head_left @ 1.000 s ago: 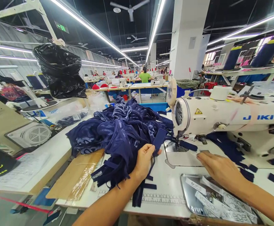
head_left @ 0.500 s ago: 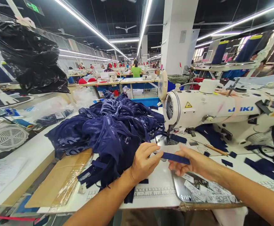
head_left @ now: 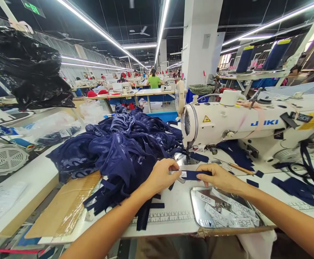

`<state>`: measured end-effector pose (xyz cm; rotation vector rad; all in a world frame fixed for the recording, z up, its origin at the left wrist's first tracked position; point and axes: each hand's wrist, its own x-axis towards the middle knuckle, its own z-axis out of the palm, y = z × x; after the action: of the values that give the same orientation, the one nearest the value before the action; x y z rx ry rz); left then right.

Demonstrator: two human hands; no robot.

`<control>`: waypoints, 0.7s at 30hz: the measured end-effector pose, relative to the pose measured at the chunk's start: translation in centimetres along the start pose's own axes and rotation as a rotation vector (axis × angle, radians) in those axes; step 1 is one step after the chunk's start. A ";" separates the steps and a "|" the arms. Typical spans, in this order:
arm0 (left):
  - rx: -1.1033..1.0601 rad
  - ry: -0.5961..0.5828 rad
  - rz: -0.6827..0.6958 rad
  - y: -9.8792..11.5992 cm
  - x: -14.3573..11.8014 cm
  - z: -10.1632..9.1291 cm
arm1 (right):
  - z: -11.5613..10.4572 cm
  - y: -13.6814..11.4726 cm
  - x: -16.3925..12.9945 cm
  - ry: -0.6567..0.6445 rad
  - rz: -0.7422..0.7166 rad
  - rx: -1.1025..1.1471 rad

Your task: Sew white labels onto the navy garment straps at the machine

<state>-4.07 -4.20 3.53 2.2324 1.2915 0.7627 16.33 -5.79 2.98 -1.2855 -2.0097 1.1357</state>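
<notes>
Your left hand [head_left: 164,176] and right hand [head_left: 219,176] have the fabric strip [head_left: 193,176] between them, over the sewing table [head_left: 181,201] and in front of the sewing machine [head_left: 227,120]. A label [head_left: 183,174] lies on the strip, beside your left fingers. To your left is the garment pile [head_left: 124,144], with a cardboard sheet [head_left: 62,208] at its near side. Nearer you than your right hand sits the metal tray [head_left: 194,198], loose labels [head_left: 239,216] inside; a ruler scale [head_left: 170,219] runs left of it. Farther right lie fabric scraps [head_left: 294,189]. Thread cones [head_left: 276,55] stand beyond the machine.
</notes>
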 end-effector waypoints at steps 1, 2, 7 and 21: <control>0.020 -0.024 -0.004 0.1 0.2 0.0 | -0.1 0.0 0.1 0.000 -0.004 -0.009; 0.042 -0.038 0.000 0.2 0.4 0.0 | -0.2 0.1 0.1 -0.001 -0.007 -0.016; 0.188 -0.050 0.046 0.6 0.9 0.2 | -0.8 0.8 0.3 -0.005 -0.004 -0.036; 0.237 -0.084 0.087 0.7 1.4 1.3 | -0.9 1.9 0.8 0.052 -0.022 -0.018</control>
<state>-2.19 -3.43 3.28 2.4928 1.3107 0.5638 17.63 -4.33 1.79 -1.2852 -1.9958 1.0655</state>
